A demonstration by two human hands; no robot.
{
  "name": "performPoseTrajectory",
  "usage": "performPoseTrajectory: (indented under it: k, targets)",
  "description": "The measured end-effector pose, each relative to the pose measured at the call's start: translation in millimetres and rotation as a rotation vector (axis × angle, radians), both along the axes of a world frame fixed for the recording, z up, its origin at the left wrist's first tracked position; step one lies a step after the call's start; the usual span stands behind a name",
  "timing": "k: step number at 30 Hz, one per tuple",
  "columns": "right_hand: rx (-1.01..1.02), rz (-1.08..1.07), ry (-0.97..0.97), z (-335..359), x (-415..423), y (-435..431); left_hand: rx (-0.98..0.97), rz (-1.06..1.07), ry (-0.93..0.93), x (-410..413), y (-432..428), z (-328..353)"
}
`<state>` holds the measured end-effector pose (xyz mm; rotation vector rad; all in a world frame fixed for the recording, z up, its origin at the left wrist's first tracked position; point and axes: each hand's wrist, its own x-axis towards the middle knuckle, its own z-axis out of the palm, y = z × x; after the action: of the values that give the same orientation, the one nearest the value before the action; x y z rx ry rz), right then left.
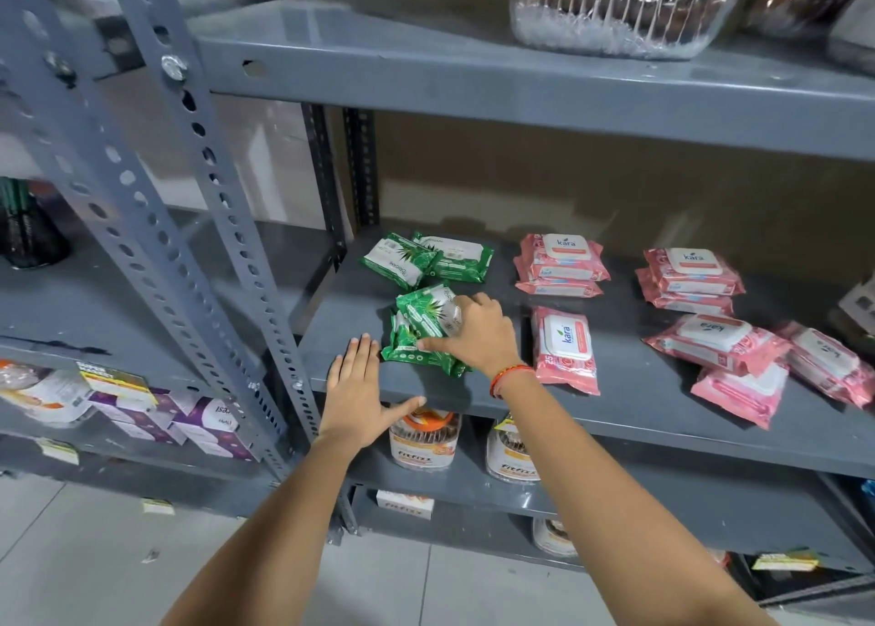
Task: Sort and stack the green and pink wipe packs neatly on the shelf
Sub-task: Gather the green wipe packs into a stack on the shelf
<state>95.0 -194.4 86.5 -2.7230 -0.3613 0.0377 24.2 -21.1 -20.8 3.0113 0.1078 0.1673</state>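
Several green wipe packs lie on the grey middle shelf point(629, 388). A small pile of green packs point(416, 336) sits near the front left, and my right hand point(473, 334) grips its top pack from the right. My left hand point(355, 388) rests flat and open on the shelf edge, just left of that pile. Two more green packs point(426, 258) lie further back. Pink wipe packs lie to the right: a stack at the back point(561, 265), a second stack point(689, 282), a single pack point(566, 348) and a loose heap point(753, 360).
Perforated grey uprights point(199, 199) stand at the left. Above is a shelf with a clear plastic tub point(620, 9). Jars point(424, 440) stand on the shelf below. A neighbouring rack at the left holds purple boxes point(189, 424). A carton edge point(859, 301) shows at far right.
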Motion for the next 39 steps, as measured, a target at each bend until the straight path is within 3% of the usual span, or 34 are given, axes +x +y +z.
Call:
performPoseTrajectory:
  k: [4,8,12,21,31,34,39]
  targets:
    - [0.089,0.001,0.084,23,23,-9,0.016,0.002,0.004,0,-1,0]
    - [-0.07,0.064,0.237,38,28,1,-0.004,0.0,0.007,0,0,-1]
    - [-0.303,0.123,0.193,33,17,21,0.001,0.006,0.012,0,0,0]
    - [-0.438,0.374,0.163,31,32,22,-0.03,0.0,-0.008,0,0,-1]
    - [-0.297,0.399,0.161,18,38,8,-0.032,-0.008,-0.009,0,-1,0]
    - [-0.247,0.309,0.056,13,29,-3,-0.019,-0.008,-0.011,0,-1,0]
    - [-0.166,0.196,0.086,-17,14,-16,-0.026,-0.005,-0.026,-1,-1,1]
